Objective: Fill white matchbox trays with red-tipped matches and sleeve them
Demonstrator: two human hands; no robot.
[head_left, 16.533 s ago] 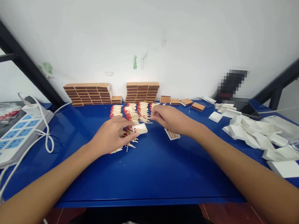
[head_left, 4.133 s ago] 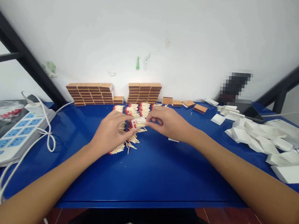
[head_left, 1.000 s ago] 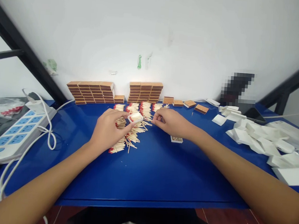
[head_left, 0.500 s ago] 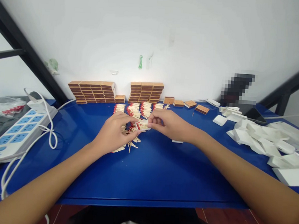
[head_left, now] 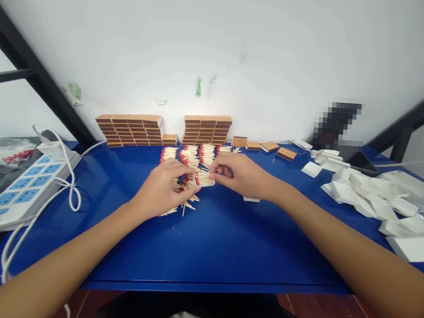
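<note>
A small white matchbox tray with red-tipped matches in it is between my two hands. My left hand grips the tray's left end between thumb and fingers. At the tray's right end, my right hand is closed in a pinch on the pale ends of the matches. Rows of loose matches with red heads lie just behind my hands. More loose matches are scattered under and beside my left hand. A white piece lies partly hidden below my right wrist.
Stacked matchboxes and a second stack stand against the wall. Several single matchboxes lie to their right. White trays are heaped at the right of the blue table. A power strip with white cables is at left.
The white tray now shows more clearly between my hands, with the matches lying inside it. Both hands have hardly moved.
</note>
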